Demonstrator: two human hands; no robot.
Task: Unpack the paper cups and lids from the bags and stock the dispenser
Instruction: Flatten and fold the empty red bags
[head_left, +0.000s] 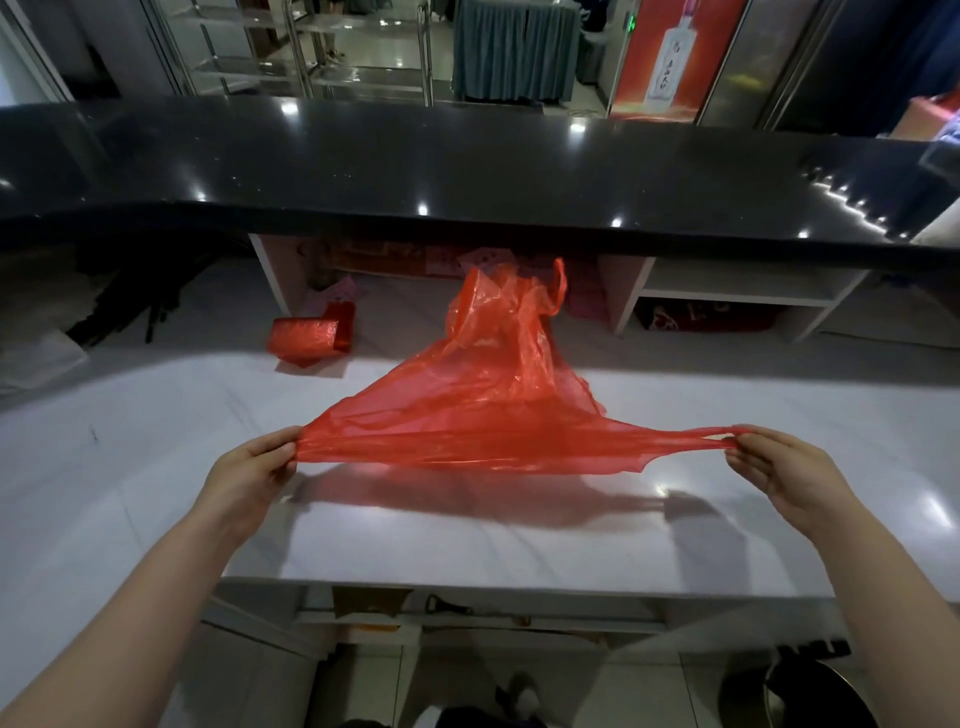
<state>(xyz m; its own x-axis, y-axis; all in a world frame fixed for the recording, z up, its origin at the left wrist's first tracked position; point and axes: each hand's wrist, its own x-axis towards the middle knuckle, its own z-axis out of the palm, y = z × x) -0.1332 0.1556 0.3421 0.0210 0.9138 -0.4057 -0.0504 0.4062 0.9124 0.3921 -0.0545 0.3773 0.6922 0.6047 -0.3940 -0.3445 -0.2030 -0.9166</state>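
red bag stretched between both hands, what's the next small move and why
Probably set the red bag aside on the white counter. The left hand pinches one corner and the right hand pinches a handle, pulling it taut and flat; it looks empty, with no cups or lids visible through the thin plastic.

One wide-angle camera rides on my head, looking forward and down. It sits close over the white bench (156, 467), with my forearms reaching in from the bottom edge, and takes in the black upper ledge (467, 166) and the room beyond.
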